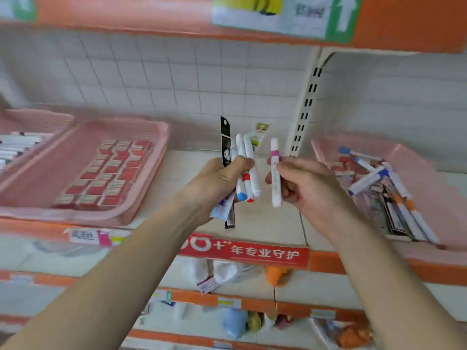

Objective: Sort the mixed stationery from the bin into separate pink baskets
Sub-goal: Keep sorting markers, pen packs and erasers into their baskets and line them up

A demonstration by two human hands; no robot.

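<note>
My left hand (219, 180) grips a bundle of stationery (246, 170) above the shelf's middle: white markers with blue and red caps, a black flat packet and other small packets. My right hand (300, 188) pinches a single white marker with a pink band (275, 173), held upright just right of the bundle. At the right stands a pink bin (424, 183) full of mixed markers and packets. A pink basket (63, 157) at the left holds rows of red-and-white erasers. A further pink basket (38, 120) at the far left holds white pens.
The baskets stand on a white shelf (273, 223) with an orange front edge and a red label strip. A white tiled wall and a slotted upright (305, 107) rise behind. Another orange shelf hangs overhead. Lower shelves hold bags and small goods.
</note>
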